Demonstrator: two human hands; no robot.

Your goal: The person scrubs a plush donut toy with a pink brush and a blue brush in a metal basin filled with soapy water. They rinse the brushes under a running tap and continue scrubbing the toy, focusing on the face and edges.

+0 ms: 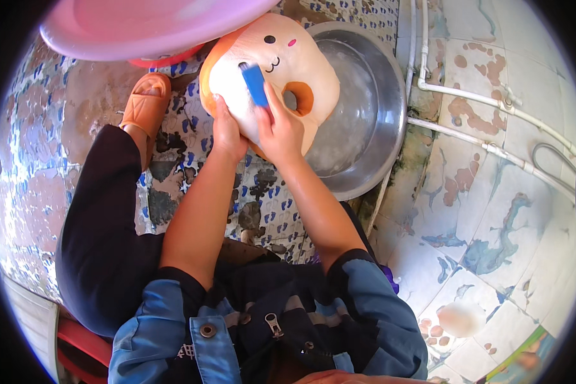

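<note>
A plush cushion (pixel 287 72) shaped like a slice of bread leans over the left rim of a metal basin (pixel 398 121). It is cream with orange sides, a stitched face and a hole lined in orange. My left hand (pixel 228 133) grips its lower left edge, thumb on the front. In my right hand (pixel 281 133) is a small blue brush (pixel 255 86), held against the cushion's front, left of the hole. The brush is slightly blurred, and its bristles barely show. Cloudy water (pixel 355 96) lies in the basin, partly covered by the cushion.
A large pink basin (pixel 153 32) stands at upper left over something red (pixel 168 57). My foot in an orange slipper (pixel 152 102) rests on the patterned floor (pixel 102 96). White pipes (pixel 457 90) run along the tiled wall at right. A red stool-like thing (pixel 86 345) is at lower left.
</note>
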